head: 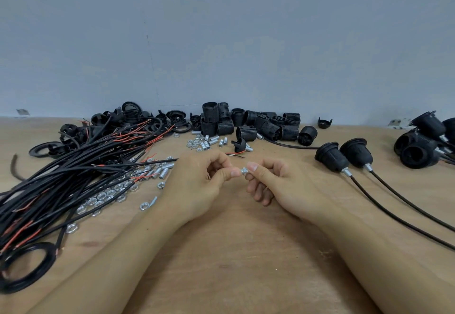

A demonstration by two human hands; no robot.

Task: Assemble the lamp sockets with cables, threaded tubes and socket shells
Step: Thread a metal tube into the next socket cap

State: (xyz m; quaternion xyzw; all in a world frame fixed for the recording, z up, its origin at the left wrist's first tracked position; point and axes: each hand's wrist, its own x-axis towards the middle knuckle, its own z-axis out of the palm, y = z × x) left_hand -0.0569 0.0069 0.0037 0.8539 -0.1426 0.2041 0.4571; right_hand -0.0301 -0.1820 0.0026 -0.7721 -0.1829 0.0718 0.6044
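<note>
Left hand [197,180] and right hand [275,183] meet over the bare plywood table [234,264], both pinching one short silver threaded metal tube [244,171] with a hex nut on it, fingers curled. Left of the left hand: bundle of glossy black cables [61,180] with red stripped ends, loose zinc hex nuts [108,194]. Beyond the hands: ribbed black plastic socket shells [258,123]. Right of the right hand: two assembled black sockets [344,155] on cables. No legible markings.

bare wooden table [221,264] before the hands, cable bundle [61,185] crowding left, finished sockets [344,155] right
</note>
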